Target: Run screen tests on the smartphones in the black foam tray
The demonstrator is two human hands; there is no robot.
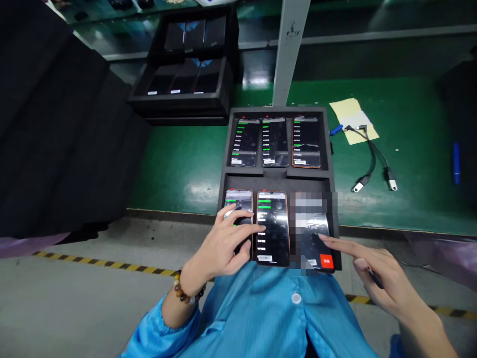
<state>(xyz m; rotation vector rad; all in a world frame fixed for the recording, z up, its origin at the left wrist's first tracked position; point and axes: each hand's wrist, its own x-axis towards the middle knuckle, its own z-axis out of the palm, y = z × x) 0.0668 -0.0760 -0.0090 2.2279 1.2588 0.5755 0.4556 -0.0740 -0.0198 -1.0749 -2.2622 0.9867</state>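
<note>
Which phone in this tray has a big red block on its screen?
The rightmost phone in the near row, at the right hand's index fingertip; no such block shows on the others.

near-right phone (313,247): part pixelated | near-left phone (242,200): partly behind left hand (226,243) | dark object (376,279): right hand (385,276) hides most

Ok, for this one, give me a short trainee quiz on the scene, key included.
1. How many smartphones lie in the near row of the black tray?

2. Multiple choice: what lies to the tray's right? A) a hammer B) two short cables C) a mug

3. Fill in: the red on-screen block shows on the phone nearest the ____ hand.

Key: 1. Three. 2. B. 3. Right hand.
</note>
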